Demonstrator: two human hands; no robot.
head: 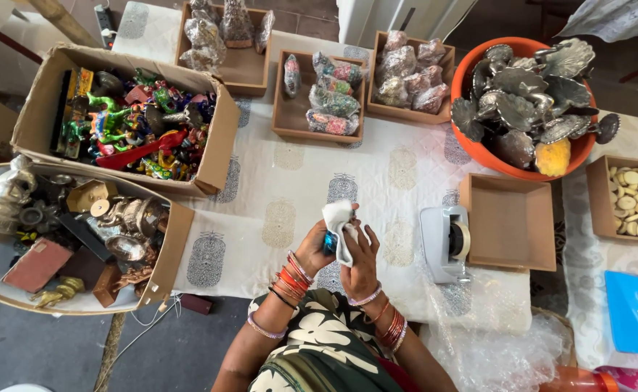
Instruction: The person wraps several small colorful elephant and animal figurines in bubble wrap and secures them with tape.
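Observation:
Both of my hands meet just above the near edge of the cloth-covered table [377, 181]. My left hand [312, 250] grips a small blue object [329, 242], mostly hidden by my fingers. My right hand [361, 265] presses a white cloth [339, 223] against that object; the cloth bunches up above both hands. Red and silver bangles ring both wrists.
A grey tape dispenser [446, 243] and an empty cardboard tray [511, 221] lie to the right. An orange tub [526, 98] of metal pieces, trays of wrapped items [326, 98], boxes of colourful figurines [134, 123] and metal figures [65, 232], and bubble wrap [493, 334] surround me.

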